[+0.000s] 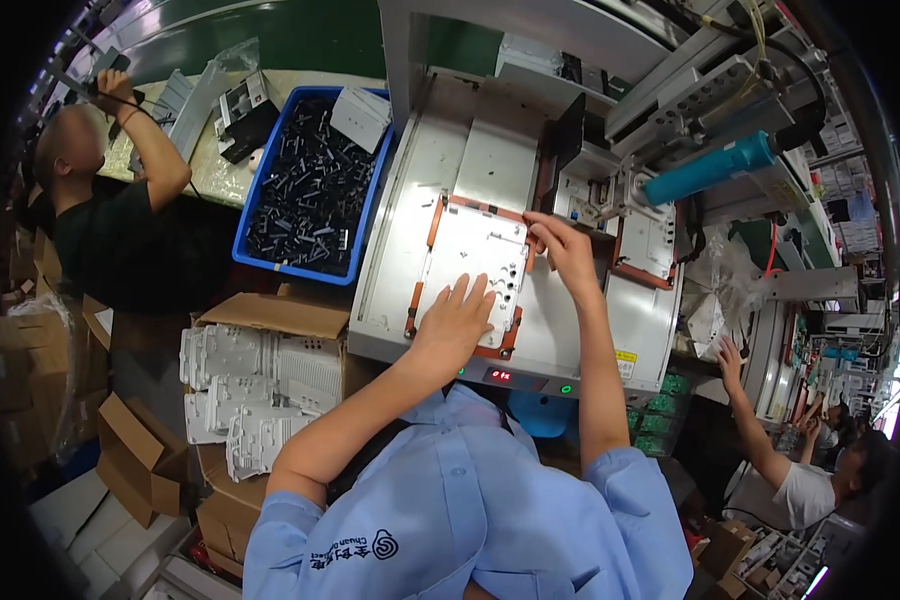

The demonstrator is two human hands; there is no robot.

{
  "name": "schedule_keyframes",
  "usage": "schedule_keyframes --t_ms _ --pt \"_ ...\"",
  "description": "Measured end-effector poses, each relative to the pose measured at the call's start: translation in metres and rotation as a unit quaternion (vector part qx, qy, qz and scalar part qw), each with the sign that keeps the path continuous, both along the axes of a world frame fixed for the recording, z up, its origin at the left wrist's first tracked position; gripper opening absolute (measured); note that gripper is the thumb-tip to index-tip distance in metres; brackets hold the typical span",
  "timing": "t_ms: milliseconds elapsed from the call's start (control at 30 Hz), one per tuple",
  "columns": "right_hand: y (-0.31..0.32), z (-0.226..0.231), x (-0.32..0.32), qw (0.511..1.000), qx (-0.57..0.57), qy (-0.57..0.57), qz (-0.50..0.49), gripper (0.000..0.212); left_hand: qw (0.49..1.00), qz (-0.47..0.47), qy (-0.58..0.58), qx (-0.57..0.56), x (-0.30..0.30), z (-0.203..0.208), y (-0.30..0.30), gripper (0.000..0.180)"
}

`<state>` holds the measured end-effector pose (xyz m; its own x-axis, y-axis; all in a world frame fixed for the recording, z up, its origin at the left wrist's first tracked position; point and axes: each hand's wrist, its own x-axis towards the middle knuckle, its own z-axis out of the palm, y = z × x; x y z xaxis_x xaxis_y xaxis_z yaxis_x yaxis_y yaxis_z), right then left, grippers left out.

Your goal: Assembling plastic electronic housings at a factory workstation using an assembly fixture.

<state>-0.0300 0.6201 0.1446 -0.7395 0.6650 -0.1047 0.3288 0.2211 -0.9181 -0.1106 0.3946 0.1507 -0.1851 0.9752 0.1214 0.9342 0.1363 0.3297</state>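
A white metal panel (470,262) with holes and small raised studs lies flat in an orange-red fixture frame (434,222) on the silver machine bed. My left hand (453,328) rests on the panel's near part, fingers spread and palm down. At the panel's far right corner is my right hand (564,252), its thumb and fingers bent together beside the frame's edge. What those fingertips hold, if anything, is too small to make out.
A blue bin (242,240) of small black parts stands left, a white casting on top. Nearer me, a cardboard box (315,310) holds white castings (232,360). A teal cylinder (712,168) overhangs a second panel (646,240) at right. People work on both sides.
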Motion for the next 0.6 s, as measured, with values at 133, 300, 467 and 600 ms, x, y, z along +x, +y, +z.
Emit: schedule_keyframes --t_ms 133,300,467,600 --pt "-0.004 -0.002 -0.004 0.999 0.023 0.013 -0.023 0.021 1.000 -0.002 -0.004 0.020 -0.003 0.004 -0.001 0.046" --pt "-0.045 -0.005 0.010 0.970 0.196 0.055 -0.130 0.025 0.997 -0.002 -0.028 0.073 -0.013 0.003 -0.013 0.042" --pt "-0.161 -0.002 0.081 0.979 0.123 -0.066 -0.148 0.021 0.950 0.091 -0.231 0.189 -0.039 0.001 -0.064 0.035" --pt "-0.186 -0.030 0.080 0.968 0.106 0.044 -0.225 0.018 0.910 0.291 -0.181 0.233 -0.057 -0.026 -0.128 0.031"
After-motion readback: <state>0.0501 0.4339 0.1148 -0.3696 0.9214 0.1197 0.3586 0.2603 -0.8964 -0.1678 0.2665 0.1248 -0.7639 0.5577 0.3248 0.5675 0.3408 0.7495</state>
